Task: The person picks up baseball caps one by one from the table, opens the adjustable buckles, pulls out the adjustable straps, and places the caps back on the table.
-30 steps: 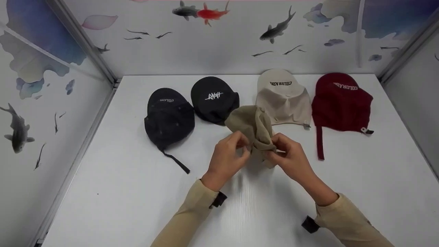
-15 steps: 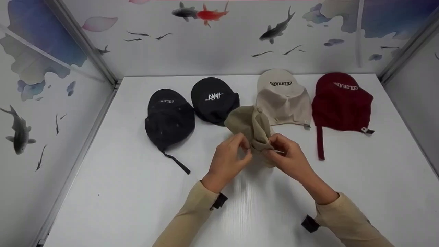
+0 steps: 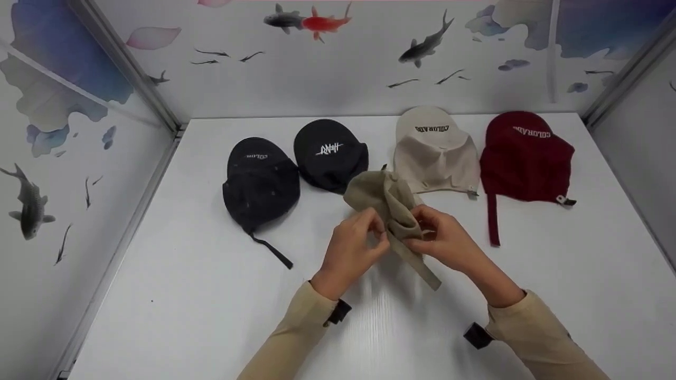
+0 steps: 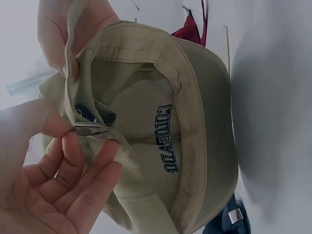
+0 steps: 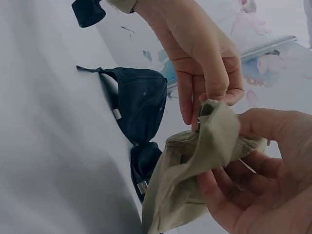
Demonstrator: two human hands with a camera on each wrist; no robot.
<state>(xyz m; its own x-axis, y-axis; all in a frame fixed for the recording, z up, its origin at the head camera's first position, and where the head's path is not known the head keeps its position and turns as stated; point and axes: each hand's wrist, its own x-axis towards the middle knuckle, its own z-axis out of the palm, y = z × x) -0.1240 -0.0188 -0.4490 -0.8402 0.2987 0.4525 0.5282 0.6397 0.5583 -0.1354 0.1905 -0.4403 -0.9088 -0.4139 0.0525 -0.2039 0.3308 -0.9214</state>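
Both hands hold a khaki cap (image 3: pixel 372 192) above the white table, its opening turned toward me. In the left wrist view, the thumb and fingers of my left hand (image 4: pixel 63 170) pinch the back band beside a metal buckle (image 4: pixel 88 125). My right hand (image 3: pixel 446 240) grips the other part of the back band, with thumb and fingers on the fabric in the right wrist view. A loose strap (image 3: pixel 422 269) hangs below the cap, between the hands. Inside the crown, the dark backside of stitched lettering (image 4: pixel 165 139) shows.
Along the back of the table (image 3: pixel 174 253) lie a navy cap (image 3: pixel 261 184), a black cap (image 3: pixel 330 153), a beige cap (image 3: pixel 438 153) and a dark red cap (image 3: pixel 528 163). Straps of the navy and red caps trail forward. Printed wall panels (image 3: pixel 338 68) enclose the table.
The khaki cap has tipped and sunk slightly toward me. Its strap now hangs out long below the hands. The right fingers have shifted on the band; the other caps stay put.
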